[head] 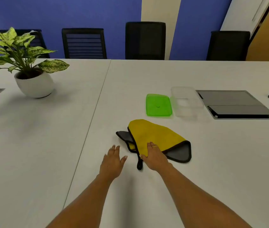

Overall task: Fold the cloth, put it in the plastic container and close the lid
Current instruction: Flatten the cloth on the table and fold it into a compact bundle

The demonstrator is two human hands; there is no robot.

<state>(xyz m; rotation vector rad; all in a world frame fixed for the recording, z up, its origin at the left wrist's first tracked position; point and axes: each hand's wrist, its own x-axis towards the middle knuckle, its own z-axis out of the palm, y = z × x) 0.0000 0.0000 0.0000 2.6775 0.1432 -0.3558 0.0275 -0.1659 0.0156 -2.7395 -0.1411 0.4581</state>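
Apparently half-folded, cloth (156, 137) runs far-left to near-right.

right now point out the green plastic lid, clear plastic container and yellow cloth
green plastic lid (158, 105), head view, centre
clear plastic container (185, 102), head view, floor
yellow cloth (153, 135), head view, upper layer

Open table (48, 153) is left at the near left. The far right is blocked by the lid (158, 105), container (186, 102) and hatch (234, 104), the far left by a potted plant (33, 83).
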